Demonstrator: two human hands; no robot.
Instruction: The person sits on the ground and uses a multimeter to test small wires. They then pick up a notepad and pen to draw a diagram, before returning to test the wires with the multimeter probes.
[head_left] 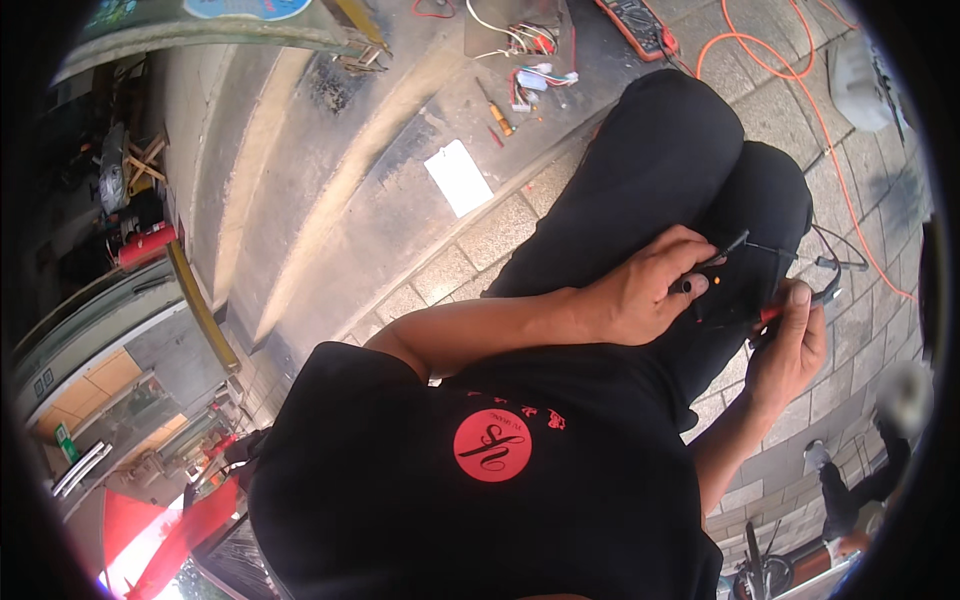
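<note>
Over my lap, my left hand (640,290) is closed around a thin black cable (735,245), its fingers curled. A short black round end (687,286) sticks out by its fingertips. Facing it, my right hand (788,350) pinches a small red-and-black piece (770,313) between thumb and fingers; its exact kind is partly hidden. From beside the right thumb a black lead (832,268) loops up and out past my knee. Against the dark trousers, thin leads between the two hands are hard to make out.
On the grey stone ledge lie a white card (459,178), a yellow-handled screwdriver (498,120), wire connectors (532,80) and a red-edged multimeter (637,25). An orange cable (830,140) crosses the paving near a white container (860,88). Another person's shoe (818,455) is at lower right.
</note>
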